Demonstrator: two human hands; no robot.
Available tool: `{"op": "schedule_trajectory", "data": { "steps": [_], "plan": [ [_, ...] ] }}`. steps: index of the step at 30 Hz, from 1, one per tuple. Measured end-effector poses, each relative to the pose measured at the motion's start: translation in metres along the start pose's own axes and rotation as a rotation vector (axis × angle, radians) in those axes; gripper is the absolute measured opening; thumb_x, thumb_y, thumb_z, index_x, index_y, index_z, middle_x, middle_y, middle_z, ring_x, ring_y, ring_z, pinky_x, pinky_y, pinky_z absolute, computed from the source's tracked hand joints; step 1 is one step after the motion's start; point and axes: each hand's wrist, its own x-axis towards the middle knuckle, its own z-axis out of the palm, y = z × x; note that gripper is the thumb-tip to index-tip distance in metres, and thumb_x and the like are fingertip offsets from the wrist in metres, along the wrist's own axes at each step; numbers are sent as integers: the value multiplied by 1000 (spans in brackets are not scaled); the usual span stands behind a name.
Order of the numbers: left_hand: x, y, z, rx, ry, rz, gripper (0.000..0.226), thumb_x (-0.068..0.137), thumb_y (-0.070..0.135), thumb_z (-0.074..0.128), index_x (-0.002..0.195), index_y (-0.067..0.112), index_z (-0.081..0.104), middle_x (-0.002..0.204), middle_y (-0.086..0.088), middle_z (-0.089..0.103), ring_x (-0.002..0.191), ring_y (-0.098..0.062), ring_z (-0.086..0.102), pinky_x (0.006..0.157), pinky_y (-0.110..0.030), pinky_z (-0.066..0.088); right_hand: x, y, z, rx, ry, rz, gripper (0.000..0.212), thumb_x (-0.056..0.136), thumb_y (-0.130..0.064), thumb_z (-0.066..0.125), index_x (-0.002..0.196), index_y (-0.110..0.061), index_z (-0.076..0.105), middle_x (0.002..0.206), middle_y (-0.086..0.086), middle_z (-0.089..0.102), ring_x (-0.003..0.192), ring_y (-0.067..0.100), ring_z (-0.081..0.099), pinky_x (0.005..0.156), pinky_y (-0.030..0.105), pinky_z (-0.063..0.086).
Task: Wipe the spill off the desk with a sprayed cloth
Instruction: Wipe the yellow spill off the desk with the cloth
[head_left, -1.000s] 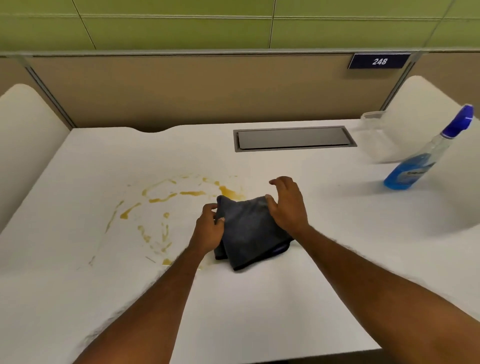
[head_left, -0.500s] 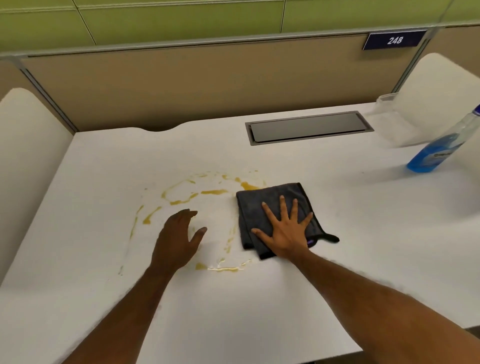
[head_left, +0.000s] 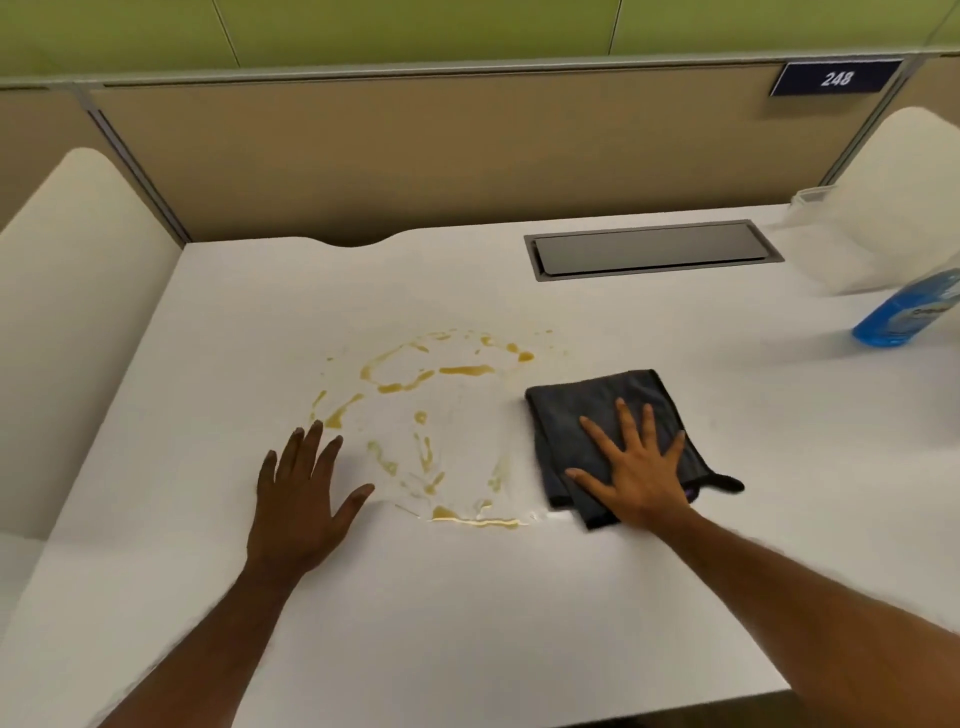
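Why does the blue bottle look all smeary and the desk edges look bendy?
In the head view the spray bottle sits at the frame's right edge, smeared by blur; the wide-angle lens bows the desk edges; the cloth near the middle stays fairly sharp.

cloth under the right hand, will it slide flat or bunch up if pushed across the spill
The cloth looks soft and folded in layers, so it is probably floppy and may bunch at its loose corner. The right hand lies flat and spread on it, which should help it slide. The desk looks smooth, and the spill likely makes it slicker.
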Motion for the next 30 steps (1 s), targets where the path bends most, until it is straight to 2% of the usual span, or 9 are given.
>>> {"op": "schedule_trajectory", "data": {
  "steps": [3, 8, 13, 16, 19, 23, 26, 28, 30],
  "plan": [
    [-19, -23, 7, 9, 3, -71, 90, 86, 77, 20, 147, 14, 39, 161, -12, 25, 149, -30, 21, 117, -57, 21, 30, -35, -9, 32, -10, 109, 89, 68, -94, 5, 146, -55, -12, 164, 11, -14, 146, 46, -15, 105, 80, -3],
    [-55, -33, 24, -27, -38, -179, 98, 81, 83, 21, 151, 15, 29, 164, -11, 18, 152, -29, 13, 118, -58, 15, 34, -84, -4, -13, -49, -91, 84, 72, -92, 5, 147, -56, -7, 164, 11, -15, 145, 47, -17, 104, 79, -8],
    [-77, -37, 31, -71, -23, -353, 108, 77, 87, 20, 154, 12, 19, 165, -12, 11, 152, -26, 8, 120, -55, 11, 8, -48, 3, -40, -13, -175, 83, 73, -93, 7, 147, -58, 0, 166, 4, -4, 149, 39, -12, 107, 78, -1],
    [-74, -39, 33, -61, -30, -374, 113, 76, 89, 17, 153, 7, 19, 164, -14, 15, 152, -25, 9, 122, -53, 9, 27, -39, -6, -28, -39, -50, 88, 70, -94, 7, 148, -55, -4, 165, 6, -9, 148, 41, -13, 107, 79, 2],
    [-75, -42, 37, -67, -25, -362, 113, 76, 89, 21, 152, 6, 21, 163, -14, 17, 152, -25, 9, 122, -52, 8, 48, -77, -12, 41, -60, 11, 93, 66, -94, 7, 148, -53, -7, 164, 10, -14, 146, 47, -14, 104, 81, -2],
    [-76, -42, 36, -74, -34, -365, 117, 74, 91, 19, 153, 4, 19, 164, -13, 13, 153, -22, 6, 123, -50, 6, 24, -126, 1, -30, -81, -246, 86, 71, -94, 9, 146, -57, -8, 163, 11, -16, 145, 46, -19, 102, 78, -10],
    [-76, -39, 33, -73, -42, -369, 121, 72, 93, 14, 153, 3, 19, 165, -12, 10, 153, -22, 3, 123, -48, 3, -7, -109, 14, -41, -34, -386, 79, 75, -92, 14, 146, -60, -3, 165, 5, -9, 148, 40, -17, 106, 79, -4],
    [-76, -38, 30, -66, -48, -367, 122, 71, 93, 11, 154, 4, 18, 165, -12, 9, 153, -22, 3, 123, -47, 3, -11, -83, 11, -30, -20, -365, 78, 76, -91, 14, 147, -59, 3, 166, 2, -3, 150, 37, -11, 106, 79, 3],
    [-77, -42, 28, -52, -31, -359, 121, 70, 93, 10, 153, 6, 22, 165, -11, 13, 153, -23, 7, 123, -45, 6, -3, -71, 5, -33, -35, -245, 82, 73, -92, 12, 148, -57, 7, 166, 1, -2, 150, 37, -9, 107, 79, 3]
  ]
}}
